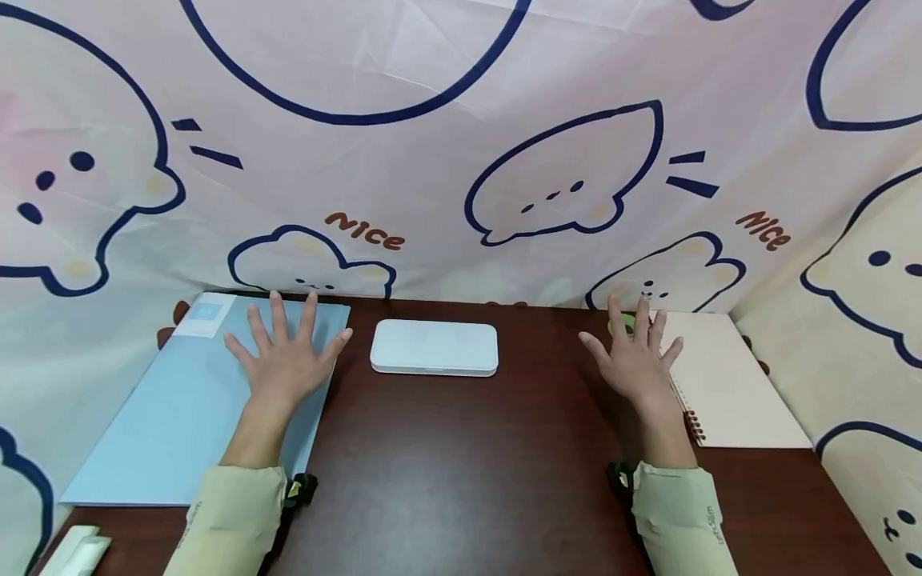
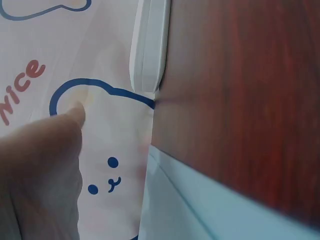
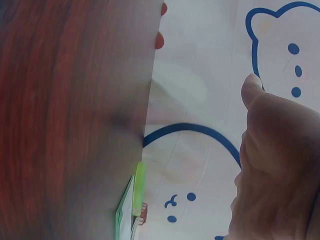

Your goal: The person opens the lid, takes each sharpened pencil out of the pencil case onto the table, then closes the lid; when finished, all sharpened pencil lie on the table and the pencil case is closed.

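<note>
My left hand [image 1: 284,364] is held palm down with its fingers spread, over a light blue folder [image 1: 194,408] that has a white label at its top. The right hand [image 1: 637,364] is spread the same way, overlapping the left edge of a spiral notebook [image 1: 742,384] in the head view. Both hands hold nothing. Behind the right fingers a round green thing [image 1: 625,324] shows in part; the right wrist view has its bright green side [image 3: 139,190]. Between the hands lies a flat white case [image 1: 434,348], whose end [image 2: 150,50] also appears in the left wrist view.
A dark brown wooden table [image 1: 446,480] carries everything. Pale cloth [image 1: 432,176] with cartoon outlines hangs along its back and sides. In the near left corner lies a pale green and white object [image 1: 75,552], cut off by the frame edge.
</note>
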A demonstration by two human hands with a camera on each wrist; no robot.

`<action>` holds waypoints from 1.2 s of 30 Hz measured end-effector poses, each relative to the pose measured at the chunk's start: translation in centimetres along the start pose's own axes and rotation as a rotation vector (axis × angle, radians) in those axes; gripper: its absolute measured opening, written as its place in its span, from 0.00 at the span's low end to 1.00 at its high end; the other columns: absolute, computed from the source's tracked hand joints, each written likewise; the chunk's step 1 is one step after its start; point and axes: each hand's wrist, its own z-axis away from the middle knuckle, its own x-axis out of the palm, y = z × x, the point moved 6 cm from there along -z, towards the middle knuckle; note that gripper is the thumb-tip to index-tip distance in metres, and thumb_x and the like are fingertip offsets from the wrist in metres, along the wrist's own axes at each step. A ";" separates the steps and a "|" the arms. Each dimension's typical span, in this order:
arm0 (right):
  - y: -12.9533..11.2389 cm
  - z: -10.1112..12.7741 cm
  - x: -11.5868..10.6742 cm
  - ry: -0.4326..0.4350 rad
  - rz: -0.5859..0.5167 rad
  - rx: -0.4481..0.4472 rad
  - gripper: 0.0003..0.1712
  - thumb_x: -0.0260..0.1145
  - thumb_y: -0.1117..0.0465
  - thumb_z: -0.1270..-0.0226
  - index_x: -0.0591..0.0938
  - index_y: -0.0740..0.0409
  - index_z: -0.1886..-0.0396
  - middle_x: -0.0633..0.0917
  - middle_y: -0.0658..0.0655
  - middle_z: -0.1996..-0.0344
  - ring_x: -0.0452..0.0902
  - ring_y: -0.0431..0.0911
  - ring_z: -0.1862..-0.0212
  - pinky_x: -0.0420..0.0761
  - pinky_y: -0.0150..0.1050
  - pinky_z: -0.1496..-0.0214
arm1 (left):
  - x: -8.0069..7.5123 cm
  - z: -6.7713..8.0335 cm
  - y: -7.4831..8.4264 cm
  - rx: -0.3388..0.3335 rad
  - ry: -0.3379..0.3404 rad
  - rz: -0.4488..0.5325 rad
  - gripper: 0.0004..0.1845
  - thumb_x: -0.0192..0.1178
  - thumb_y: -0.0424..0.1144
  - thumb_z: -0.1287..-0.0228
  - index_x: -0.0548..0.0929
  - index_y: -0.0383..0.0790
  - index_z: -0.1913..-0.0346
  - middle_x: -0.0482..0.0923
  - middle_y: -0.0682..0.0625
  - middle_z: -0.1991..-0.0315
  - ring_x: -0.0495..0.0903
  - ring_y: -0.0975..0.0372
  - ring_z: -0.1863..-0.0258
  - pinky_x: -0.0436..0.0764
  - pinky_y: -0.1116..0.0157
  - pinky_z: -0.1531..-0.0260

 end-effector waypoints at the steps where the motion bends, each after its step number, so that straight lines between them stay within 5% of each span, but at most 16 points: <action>1: -0.2 -0.1 0.0 0.000 0.000 -0.007 0.52 0.41 0.23 0.29 0.37 0.40 0.16 0.26 0.66 0.20 0.13 0.69 0.22 0.22 0.83 0.35 | 0.0 0.0 0.1 0.004 -0.003 0.024 0.52 0.35 0.79 0.35 0.38 0.56 0.17 0.20 0.34 0.19 0.19 0.32 0.23 0.22 0.23 0.37; 7: -1.2 -0.5 -0.1 0.008 0.004 -0.049 0.51 0.43 0.25 0.28 0.40 0.40 0.16 0.29 0.67 0.19 0.14 0.68 0.21 0.23 0.82 0.33 | -0.2 -0.5 1.5 0.057 -0.008 0.194 0.52 0.39 0.78 0.33 0.35 0.56 0.17 0.23 0.35 0.18 0.22 0.32 0.22 0.24 0.23 0.36; 12: -2.9 -1.0 0.9 -0.017 0.024 -0.089 0.51 0.43 0.24 0.28 0.40 0.40 0.16 0.31 0.66 0.18 0.16 0.68 0.20 0.27 0.81 0.31 | -0.5 -0.5 2.8 0.118 -0.017 0.187 0.55 0.48 0.75 0.35 0.35 0.52 0.17 0.32 0.36 0.17 0.29 0.36 0.19 0.28 0.24 0.34; 19: -7.7 -1.8 3.2 -0.130 -0.009 -0.201 0.49 0.46 0.27 0.26 0.39 0.37 0.16 0.32 0.64 0.18 0.24 0.68 0.19 0.32 0.78 0.27 | 0.4 -1.1 5.2 0.208 -0.110 0.154 0.62 0.63 0.71 0.42 0.36 0.53 0.17 0.37 0.40 0.16 0.32 0.38 0.19 0.33 0.24 0.32; 23: -11.2 -1.8 4.0 -0.197 -0.052 -0.325 0.48 0.52 0.33 0.25 0.42 0.41 0.16 0.39 0.65 0.17 0.31 0.68 0.18 0.44 0.77 0.25 | 1.0 -1.9 6.2 0.233 -0.145 0.184 0.65 0.67 0.70 0.45 0.34 0.56 0.17 0.35 0.41 0.16 0.32 0.37 0.19 0.34 0.24 0.31; 28: -14.6 -1.4 5.8 -0.316 -0.083 -0.475 0.49 0.58 0.37 0.26 0.44 0.42 0.16 0.43 0.65 0.17 0.35 0.66 0.18 0.52 0.73 0.24 | 2.0 -2.2 7.0 0.291 -0.211 0.279 0.69 0.72 0.64 0.46 0.32 0.50 0.17 0.35 0.39 0.16 0.38 0.37 0.19 0.42 0.27 0.29; 36: -17.3 -1.5 8.3 -0.393 -0.057 -0.535 0.50 0.67 0.39 0.32 0.52 0.34 0.17 0.44 0.58 0.16 0.35 0.61 0.17 0.50 0.69 0.22 | 4.0 -1.9 7.1 0.301 -0.345 0.446 0.68 0.77 0.52 0.46 0.34 0.43 0.17 0.40 0.39 0.17 0.49 0.41 0.20 0.58 0.37 0.26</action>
